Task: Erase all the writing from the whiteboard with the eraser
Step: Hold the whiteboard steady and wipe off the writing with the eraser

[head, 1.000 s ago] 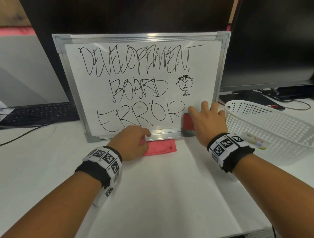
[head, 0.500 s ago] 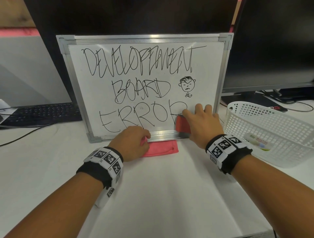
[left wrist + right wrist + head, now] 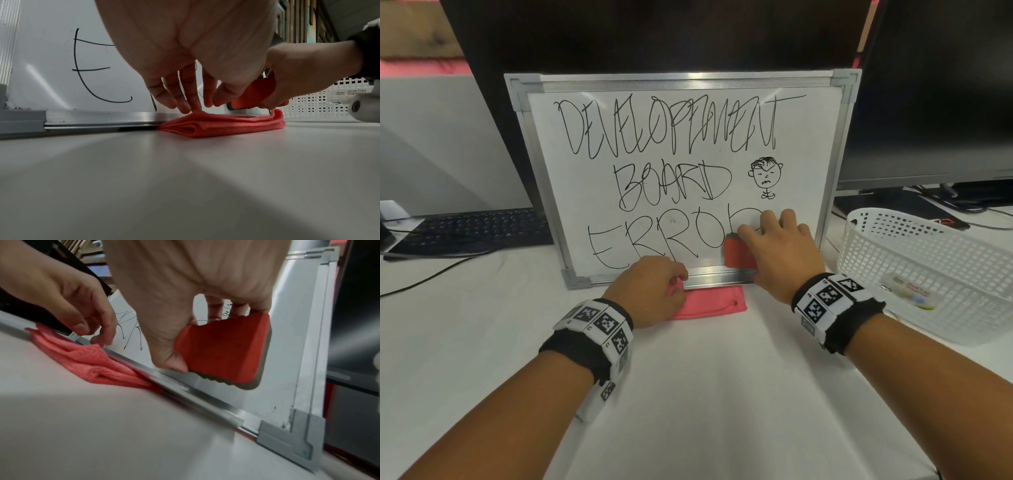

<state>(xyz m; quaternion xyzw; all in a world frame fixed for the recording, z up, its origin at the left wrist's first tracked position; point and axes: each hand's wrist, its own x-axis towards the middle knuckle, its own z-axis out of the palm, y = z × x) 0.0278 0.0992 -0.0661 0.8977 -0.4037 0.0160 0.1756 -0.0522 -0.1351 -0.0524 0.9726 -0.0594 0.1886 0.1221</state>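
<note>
The whiteboard (image 3: 688, 79) stands upright, covered with black writing and a small drawn face. My right hand (image 3: 780, 246) grips the red eraser (image 3: 736, 251) and presses it flat on the board's lower right, over the last letter of the bottom word. In the right wrist view the thumb (image 3: 172, 360) and fingers clasp the eraser (image 3: 224, 352) by its sides. My left hand (image 3: 650, 291) rests at the board's bottom rail, its fingertips (image 3: 185, 104) touching a folded pink cloth (image 3: 222, 126).
The pink cloth (image 3: 715, 303) lies on the white table against the board's lower frame. A white perforated basket (image 3: 928, 260) stands to the right. A black keyboard (image 3: 472, 229) lies at the left, and a dark monitor (image 3: 945, 102) stands behind.
My right hand has slid the eraser leftward along the board's bottom, from beside the last letter onto it. The left hand has stayed on the cloth.
</note>
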